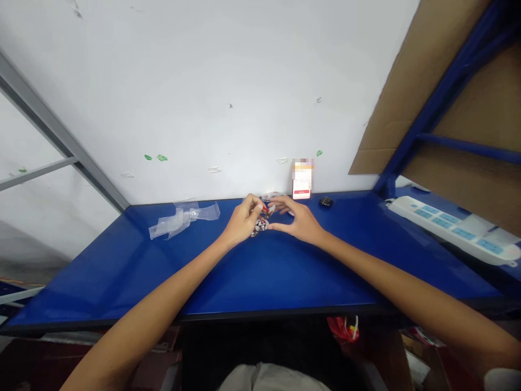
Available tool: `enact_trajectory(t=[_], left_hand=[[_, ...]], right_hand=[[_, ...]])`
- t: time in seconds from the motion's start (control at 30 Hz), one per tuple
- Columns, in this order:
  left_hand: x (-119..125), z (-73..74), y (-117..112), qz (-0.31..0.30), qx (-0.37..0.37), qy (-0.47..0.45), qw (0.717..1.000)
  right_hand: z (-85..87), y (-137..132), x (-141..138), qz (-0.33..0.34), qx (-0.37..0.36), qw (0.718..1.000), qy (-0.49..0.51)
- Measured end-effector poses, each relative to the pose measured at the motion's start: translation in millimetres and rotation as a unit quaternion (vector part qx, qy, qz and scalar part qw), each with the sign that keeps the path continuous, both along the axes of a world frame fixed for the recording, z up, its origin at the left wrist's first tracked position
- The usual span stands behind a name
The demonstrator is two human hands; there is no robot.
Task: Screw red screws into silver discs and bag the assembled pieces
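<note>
Left hand [244,218] pinches a small red piece [265,208]; right hand [300,220] curves open.
Just below the pinch, rounded shiny metal [262,224]; farther left, crumpled clear plastic [175,222].

Crumpled, clear plastic wrappers [175,222] are lying at the far left of a smooth blue tabletop [350,271]. A lit, upright rectangular phone [302,187] is standing near the white wall [268,76], and a small, rounded black case [326,202] is sitting just to its right. A long white power strip with blue sockets [451,229] is lying at the right, while a brown cardboard sheet [386,125] is rising behind a blue metal frame [423,117].
</note>
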State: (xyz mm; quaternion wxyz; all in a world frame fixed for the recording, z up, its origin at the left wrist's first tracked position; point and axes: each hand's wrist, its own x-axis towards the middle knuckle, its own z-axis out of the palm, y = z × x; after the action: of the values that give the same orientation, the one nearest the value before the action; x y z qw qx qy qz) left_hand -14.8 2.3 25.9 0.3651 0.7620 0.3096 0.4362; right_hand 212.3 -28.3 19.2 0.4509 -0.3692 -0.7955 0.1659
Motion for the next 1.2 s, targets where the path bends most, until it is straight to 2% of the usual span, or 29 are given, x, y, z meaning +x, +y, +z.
enact_trajectory(t=[0.1, 0.17, 0.23, 0.33, 0.43, 0.67, 0.83, 1.0, 1.1, 1.2], left_hand=[[-14, 8.7, 14, 0.038, 0.034, 0.022, 0.998], [-25, 15.6, 23, 0.069, 0.067, 0.088, 0.992], [-36, 21.4, 30, 0.071, 0.096, 0.176, 0.977], [-50, 26.2, 38, 0.035, 0.107, 0.258, 0.960], [-59, 28.7, 43, -0.008, 0.097, 0.295, 0.951], [-63, 33.7, 38, -0.095, 0.054, 0.354, 0.929], [-59, 36.4, 32, -0.110, 0.065, 0.357, 0.925], [-47, 32.9, 24, -0.065, 0.135, 0.344, 0.927], [-35, 28.2, 15, -0.053, 0.182, 0.316, 0.930], [-22, 24.2, 4, -0.057, 0.191, 0.263, 0.944]], right_hand=[[4.8, 7, 12, -0.017, -0.007, 0.999, -0.046], [10.1, 14, 28, -0.030, -0.020, 0.993, -0.114], [16.3, 21, 46, -0.015, -0.048, 0.980, -0.192], [25.3, 28, 70, 0.038, -0.120, 0.958, -0.259], [30.8, 31, 81, 0.046, -0.162, 0.943, -0.286], [25.7, 29, 72, 0.086, -0.172, 0.926, -0.324], [19.8, 28, 65, 0.086, -0.156, 0.927, -0.331], [21.5, 28, 64, 0.089, -0.179, 0.933, -0.298], [21.4, 30, 63, 0.084, -0.167, 0.950, -0.251], [18.3, 32, 61, 0.085, -0.178, 0.967, -0.162]])
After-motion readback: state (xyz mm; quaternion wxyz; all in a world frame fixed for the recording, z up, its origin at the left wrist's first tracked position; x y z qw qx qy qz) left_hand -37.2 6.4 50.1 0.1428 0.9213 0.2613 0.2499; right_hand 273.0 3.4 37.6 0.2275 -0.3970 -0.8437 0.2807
